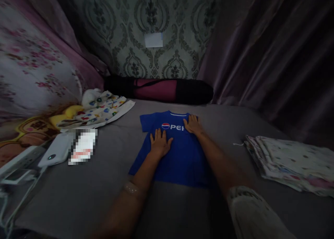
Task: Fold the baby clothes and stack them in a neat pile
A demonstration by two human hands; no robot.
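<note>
A small blue T-shirt [177, 162] lies spread out, front side up, on the grey bed sheet [109, 183]. Its neckline points away from me, and white lettering with a round red, white and blue logo crosses the chest. My left hand [159, 144] rests flat on the shirt just below the logo, fingers spread. Up by the shoulder and sleeve on the right, my right hand [193, 124] presses flat with its fingers stretched out. It covers the end of the lettering and much of that sleeve. Neither hand grasps the cloth.
Folded patterned cloths [294, 159] are stacked at the right. A long black and maroon bag [156, 89] lies along the wall. On the left are a white power bank [58, 150], a power strip [21, 160], cables, a blurred-out flat item [83, 146] and a patterned garment [101, 108].
</note>
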